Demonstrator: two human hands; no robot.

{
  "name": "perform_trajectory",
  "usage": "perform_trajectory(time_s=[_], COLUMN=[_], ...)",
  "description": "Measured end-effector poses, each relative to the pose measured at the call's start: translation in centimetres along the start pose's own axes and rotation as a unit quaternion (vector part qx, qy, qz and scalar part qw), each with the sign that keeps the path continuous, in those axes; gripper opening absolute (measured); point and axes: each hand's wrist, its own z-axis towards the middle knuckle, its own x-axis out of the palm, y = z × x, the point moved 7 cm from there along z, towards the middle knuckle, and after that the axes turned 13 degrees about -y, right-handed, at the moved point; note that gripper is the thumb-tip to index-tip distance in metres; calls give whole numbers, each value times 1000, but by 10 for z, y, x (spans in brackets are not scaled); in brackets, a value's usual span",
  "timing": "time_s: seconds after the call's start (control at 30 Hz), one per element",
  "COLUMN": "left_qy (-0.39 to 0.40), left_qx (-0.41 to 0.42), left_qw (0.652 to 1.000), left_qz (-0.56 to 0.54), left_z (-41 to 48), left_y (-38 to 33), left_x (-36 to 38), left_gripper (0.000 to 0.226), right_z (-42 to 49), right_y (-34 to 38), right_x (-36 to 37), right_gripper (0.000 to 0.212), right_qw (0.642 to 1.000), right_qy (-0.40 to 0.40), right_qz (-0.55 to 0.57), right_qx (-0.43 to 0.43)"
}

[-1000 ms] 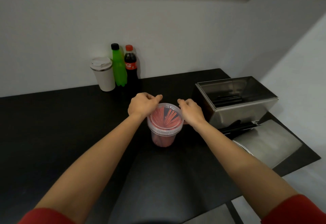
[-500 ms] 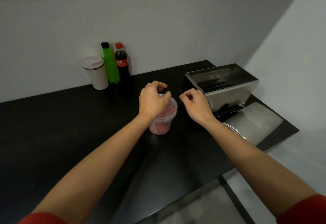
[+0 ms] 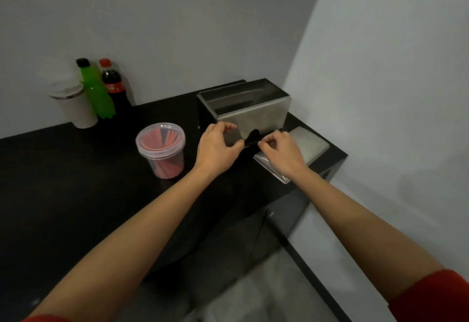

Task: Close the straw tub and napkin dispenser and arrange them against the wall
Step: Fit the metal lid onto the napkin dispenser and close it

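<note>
Two bare hands reach toward an open steel napkin dispenser [image 3: 250,111] on a black counter [image 3: 63,182]. The left hand [image 3: 217,146] and right hand [image 3: 280,153], fingers curled, hover at its front, beside the flat steel lid [image 3: 308,144] lying on the counter. A lidded tub [image 3: 162,150] of red straws stands apart at left. A cup [image 3: 73,106] and two bottles [image 3: 106,90] line the wall [image 3: 165,42].

place: looked like a café or snack-bar service corner | evidence: black worktop [image 3: 76,182] against plain walls; steel napkin dispenser [image 3: 251,111]; straw tub [image 3: 162,151]; soda bottles [image 3: 104,88]; lidded takeaway cup [image 3: 73,106]
</note>
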Motion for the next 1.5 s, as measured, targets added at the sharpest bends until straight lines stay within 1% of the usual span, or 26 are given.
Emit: perform_trajectory(time_s=[0.13,0.27,0.47,0.7,0.8,0.9,1.03,1.1,1.17,1.23,1.37,1.5], left_qy=[44,99,126,147,149,145,130,116,98,84,51,38], left_qx=[-17,-45,-77,-113,-127,-117,-118,-122,-127,-129,-134,-129], left_qw=[999,994,988,980,976,976,979,981,982,982,982,981], left_qz=[16,32,41,73,99,113,102,101,101,107,126,137], left_z=[-30,-50,-45,-23,-23,-25,-25,-24,-25,-27,-29,-33], left_y=[-7,-2,9,30,40,42,43,42,43,43,45,46], left_x=[42,77,119,158,171,178,184,186,187,188,187,186], left_gripper=[46,53,55,61,61,62,68,69,70,73,82,88], right_z=[-2,-1,20,61,76,89,103,108,112,116,130,142], right_y=[-50,-86,-116,-143,-161,-179,-200,-210,-217,-221,-226,-228], right_x=[-21,-35,-33,-26,-24,-24,-24,-22,-22,-23,-20,-17], right_gripper=[38,46,52,55,57,60,67,64,60,60,55,52], right_qw=[999,997,992,986,983,979,975,974,973,973,975,976], right_qy=[17,29,60,76,81,80,76,77,82,87,105,105], right_qz=[-19,-21,-50,-83,-95,-107,-103,-109,-119,-128,-130,-150], right_qx=[37,75,102,121,137,156,181,184,179,170,147,114])
